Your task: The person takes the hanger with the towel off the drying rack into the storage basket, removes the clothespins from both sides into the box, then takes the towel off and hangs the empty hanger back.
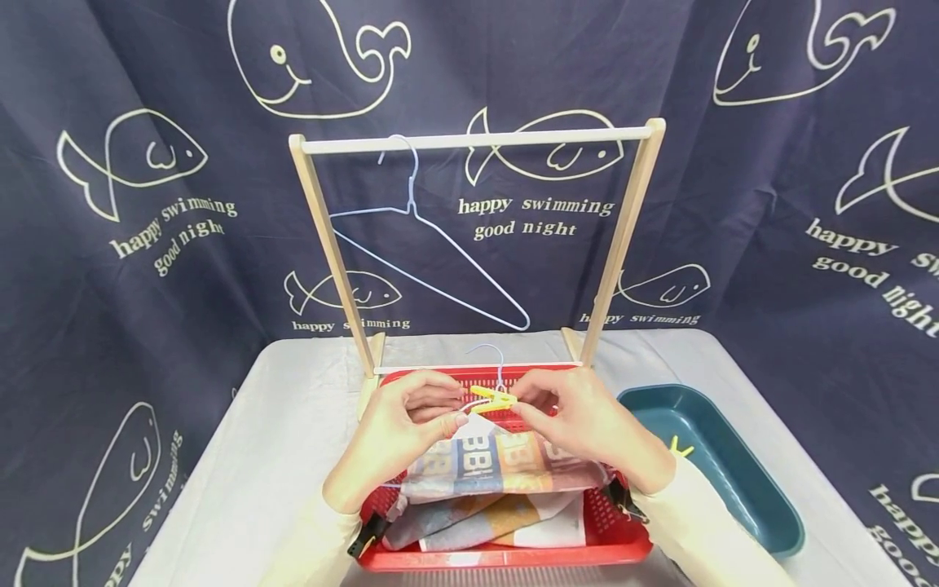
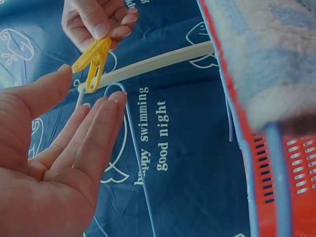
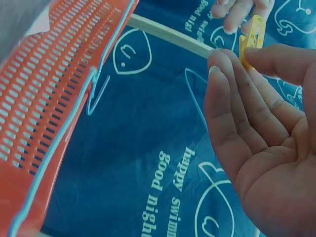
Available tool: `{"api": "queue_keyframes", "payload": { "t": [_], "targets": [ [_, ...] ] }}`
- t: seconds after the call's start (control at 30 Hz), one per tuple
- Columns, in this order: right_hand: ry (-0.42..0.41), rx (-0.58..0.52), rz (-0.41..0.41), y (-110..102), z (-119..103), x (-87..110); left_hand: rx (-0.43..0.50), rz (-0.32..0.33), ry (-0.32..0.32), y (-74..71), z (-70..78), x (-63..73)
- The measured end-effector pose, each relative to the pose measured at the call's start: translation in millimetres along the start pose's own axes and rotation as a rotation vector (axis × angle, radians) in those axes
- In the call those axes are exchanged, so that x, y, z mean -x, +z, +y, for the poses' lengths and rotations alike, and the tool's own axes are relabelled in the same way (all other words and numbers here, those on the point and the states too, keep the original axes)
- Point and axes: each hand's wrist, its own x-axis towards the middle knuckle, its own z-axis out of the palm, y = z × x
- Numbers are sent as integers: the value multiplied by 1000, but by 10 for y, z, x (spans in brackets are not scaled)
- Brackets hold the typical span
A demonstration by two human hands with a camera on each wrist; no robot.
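Note:
My right hand (image 1: 568, 408) pinches a yellow clothespin (image 1: 493, 399) between thumb and fingers; the clothespin (image 3: 253, 39) shows clearly in the right wrist view. Facing it, my left hand (image 1: 411, 416) has its thumb and fingers spread, fingertips close to the clothespin's other end. In the left wrist view the left hand (image 2: 64, 143) holds nothing. Below both hands lies a printed cloth (image 1: 506, 465) with large letters, together with a light-blue wire hanger (image 1: 501, 363) whose hook stands up behind the clothespin. Both are over a red basket (image 1: 506, 558).
A wooden rack (image 1: 477, 141) stands behind the basket, with another light-blue hanger (image 1: 469, 249) on its bar. To the right, a teal tray (image 1: 741, 465) holds yellow clothespins (image 1: 681, 447), partly hidden by the right sleeve. More folded cloth (image 1: 506, 522) lies in the basket.

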Motion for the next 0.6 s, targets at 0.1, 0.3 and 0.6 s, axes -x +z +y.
{"api": "queue_keyframes", "payload": {
  "t": [0.1, 0.3, 0.6],
  "targets": [
    [31, 22, 10, -75, 30, 29, -21, 13, 3, -27, 17, -3],
    [91, 69, 58, -277, 108, 105, -124, 60, 26, -134, 42, 16],
    [170, 89, 143, -557, 349, 262, -273, 145, 56, -404, 85, 50]
  ]
}}
